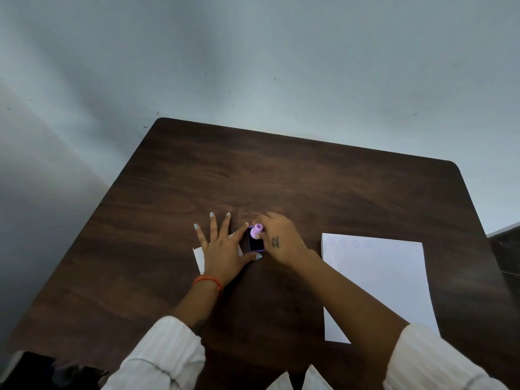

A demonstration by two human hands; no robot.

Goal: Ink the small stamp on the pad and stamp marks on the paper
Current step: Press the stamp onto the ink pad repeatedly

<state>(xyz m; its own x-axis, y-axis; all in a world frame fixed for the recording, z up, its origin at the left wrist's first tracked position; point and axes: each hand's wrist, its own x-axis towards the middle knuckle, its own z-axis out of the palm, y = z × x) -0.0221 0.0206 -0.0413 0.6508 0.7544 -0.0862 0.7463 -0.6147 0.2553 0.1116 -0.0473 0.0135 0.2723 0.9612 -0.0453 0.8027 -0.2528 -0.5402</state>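
Observation:
A small purple stamp (258,230) is pinched in my right hand (282,240) and rests on the far end of a little dark ink pad (256,244) with a purple rim. My left hand (222,244) lies flat with fingers spread, its thumb and forefinger bracing the pad on the near and left sides. A white sheet of paper (377,282) lies to the right, with a row of several faint round marks along its far edge.
The dark wooden table (281,175) stands against a pale wall. A small white card (200,258) lies partly under my left hand. Something dark sits at the table's near left corner (42,370).

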